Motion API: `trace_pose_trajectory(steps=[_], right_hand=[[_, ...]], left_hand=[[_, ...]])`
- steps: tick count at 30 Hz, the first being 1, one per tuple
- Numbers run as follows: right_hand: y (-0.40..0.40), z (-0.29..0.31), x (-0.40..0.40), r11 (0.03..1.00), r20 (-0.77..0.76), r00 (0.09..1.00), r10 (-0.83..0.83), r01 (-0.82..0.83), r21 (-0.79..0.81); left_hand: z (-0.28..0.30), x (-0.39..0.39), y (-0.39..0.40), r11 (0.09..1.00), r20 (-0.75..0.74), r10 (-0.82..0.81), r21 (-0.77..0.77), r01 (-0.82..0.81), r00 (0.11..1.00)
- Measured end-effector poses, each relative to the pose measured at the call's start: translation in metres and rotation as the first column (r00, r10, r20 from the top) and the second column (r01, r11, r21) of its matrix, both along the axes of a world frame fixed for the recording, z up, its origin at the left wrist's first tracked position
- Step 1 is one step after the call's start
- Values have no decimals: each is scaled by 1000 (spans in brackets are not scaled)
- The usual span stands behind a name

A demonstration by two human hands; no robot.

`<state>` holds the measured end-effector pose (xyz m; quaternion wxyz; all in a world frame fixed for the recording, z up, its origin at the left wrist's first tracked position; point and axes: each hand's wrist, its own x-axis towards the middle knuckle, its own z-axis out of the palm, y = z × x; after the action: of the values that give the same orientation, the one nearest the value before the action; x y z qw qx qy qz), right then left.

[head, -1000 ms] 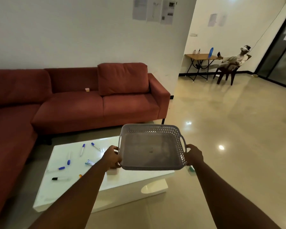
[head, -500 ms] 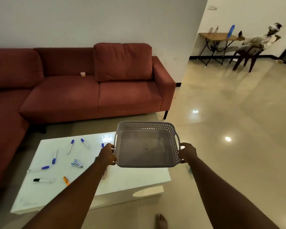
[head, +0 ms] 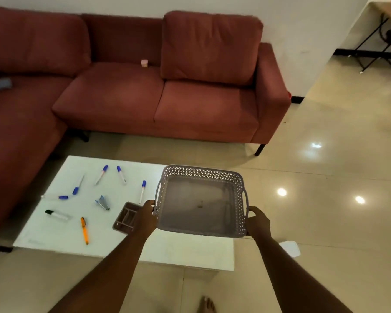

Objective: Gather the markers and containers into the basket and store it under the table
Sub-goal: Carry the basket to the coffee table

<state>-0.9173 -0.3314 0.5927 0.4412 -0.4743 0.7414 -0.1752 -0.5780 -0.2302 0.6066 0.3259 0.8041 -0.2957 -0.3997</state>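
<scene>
Camera view has tipped down since 0.5 s ago: more of the white table [head: 54, 233] shows, a grey divided container [head: 125, 216] now shows beside the left wrist, and the far desk is nearly out of frame. Grey perforated basket [head: 201, 201] stays held out in front, empty, over the table's right end and the floor [head: 325, 177]. Left hand [head: 147, 216] fingers closed on the basket's left edge by the handle; right hand [head: 257, 222] fingers wrapped on the right edge by the other handle. Both arms extended.

On the table, left of the basket: 5 blue-capped markers, e.g. blue-capped marker [head: 122, 175], spread apart; black-capped marker [head: 56, 214] near the left side; orange marker [head: 84, 230] nearer the front edge; small blue-grey clip-like item [head: 102, 202] between them, blurred. Divided container sits on the table just beside the left hand, partly hidden by it.

Red sofa [head: 158, 96] behind the table, small pink block [head: 144, 63] on its seat. Bare foot [head: 207, 304] at bottom edge.
</scene>
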Motion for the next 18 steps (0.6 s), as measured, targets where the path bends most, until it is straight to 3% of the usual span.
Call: trace_pose_trajectory(steps=[8,14,18], right_hand=[[-15,-148,4,997,0,1000,27,-27,67],[-4,-209,16,997,-23,1000,-1,3,71],[14,-226,17,1000,-40,999,15,-14,25]], left_hand=[[-167,16,-7,997,-2,24,79,-23,1000],[-230,8,5,991,175,-12,134,-11,984],[-256,2,18,983,125,3,179,-26,992]])
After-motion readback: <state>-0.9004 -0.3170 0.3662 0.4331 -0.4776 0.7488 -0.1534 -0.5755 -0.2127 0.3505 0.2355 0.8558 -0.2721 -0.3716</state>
